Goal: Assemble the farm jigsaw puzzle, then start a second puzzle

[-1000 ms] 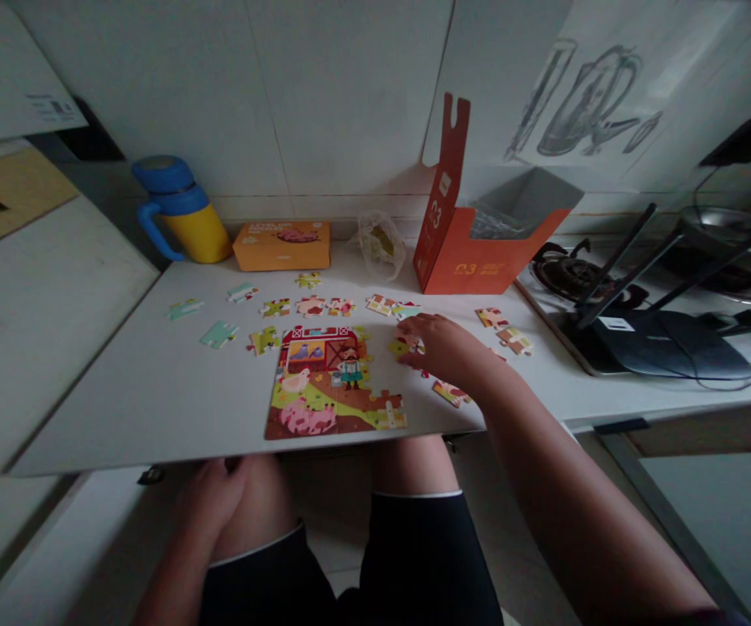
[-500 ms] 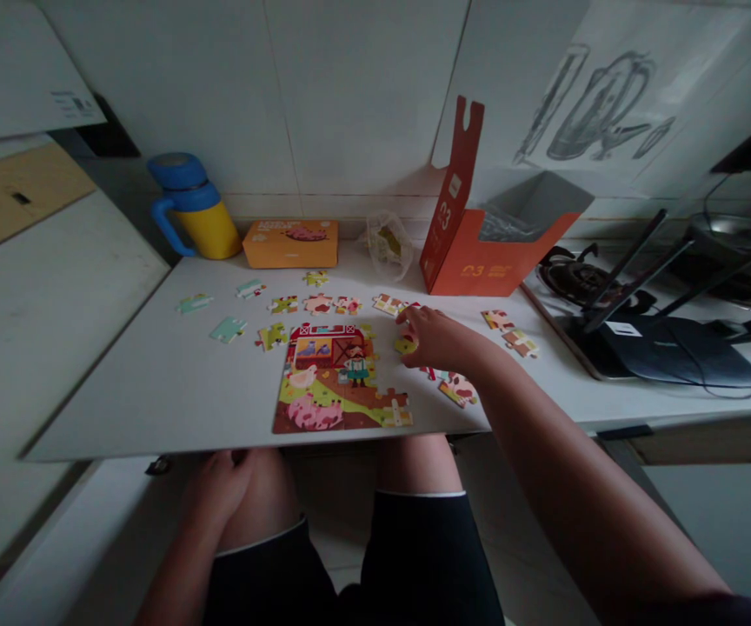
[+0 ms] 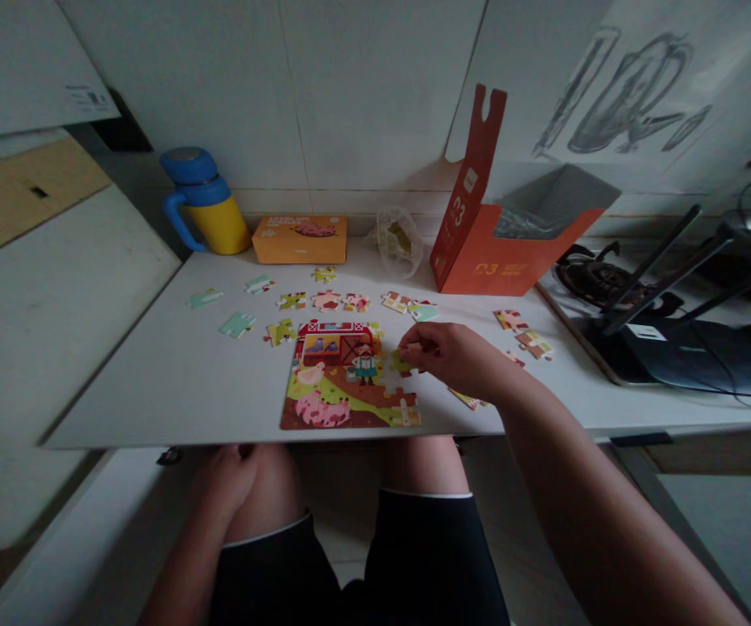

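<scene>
White counter point(image 3: 173, 382) runs along a tiled wall, with a half-built puzzle point(image 3: 342, 382) near its front edge. Right hand point(image 3: 460, 356) pinches a piece point(image 3: 400, 359) at the puzzle's right side. Left hand point(image 3: 229, 478) rests curled on the knee below.

The puzzle point(image 3: 342, 382) shows a red barn, a pink pig and green-and-brown ground, lying on a white table point(image 3: 173, 382). Loose pieces point(image 3: 238, 324) beside it are pale teal, others yellow-green and pink. The flask point(image 3: 209, 204) is yellow with a blue lid and handle; the open box point(image 3: 493, 261) is orange-red, the small box point(image 3: 301, 239) orange.
</scene>
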`<action>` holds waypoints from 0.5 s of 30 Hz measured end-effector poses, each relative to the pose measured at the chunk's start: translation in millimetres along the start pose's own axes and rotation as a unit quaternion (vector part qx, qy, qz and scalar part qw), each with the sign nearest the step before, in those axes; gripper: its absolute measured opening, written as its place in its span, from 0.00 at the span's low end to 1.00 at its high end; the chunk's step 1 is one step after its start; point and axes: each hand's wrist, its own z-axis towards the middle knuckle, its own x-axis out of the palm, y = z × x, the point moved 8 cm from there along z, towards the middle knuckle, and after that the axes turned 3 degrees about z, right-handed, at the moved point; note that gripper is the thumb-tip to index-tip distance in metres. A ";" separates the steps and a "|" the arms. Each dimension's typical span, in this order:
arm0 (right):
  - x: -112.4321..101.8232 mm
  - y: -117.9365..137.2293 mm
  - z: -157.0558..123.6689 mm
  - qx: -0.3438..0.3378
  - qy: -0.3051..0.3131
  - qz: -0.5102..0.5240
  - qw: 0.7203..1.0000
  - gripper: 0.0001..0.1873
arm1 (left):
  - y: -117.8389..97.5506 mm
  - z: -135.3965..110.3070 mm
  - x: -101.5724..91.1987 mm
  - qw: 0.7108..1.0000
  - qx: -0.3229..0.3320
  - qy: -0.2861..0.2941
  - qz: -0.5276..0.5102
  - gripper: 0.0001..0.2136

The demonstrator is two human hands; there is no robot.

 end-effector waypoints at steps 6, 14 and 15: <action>27.6 -3.5 -8.3 0.023 0.022 0.025 0.999 0.07 | -1.5 -0.6 -2.0 1.000 0.006 -0.019 0.001 0.26; 25.2 -6.3 -7.0 0.013 0.005 -0.023 1.000 0.08 | -2.6 -2.4 -6.7 1.000 0.006 -0.029 -0.001 0.24; 24.6 -6.4 -7.1 0.011 0.003 -0.031 0.999 0.08 | -1.5 -2.1 -5.3 1.000 0.004 -0.025 -0.002 0.24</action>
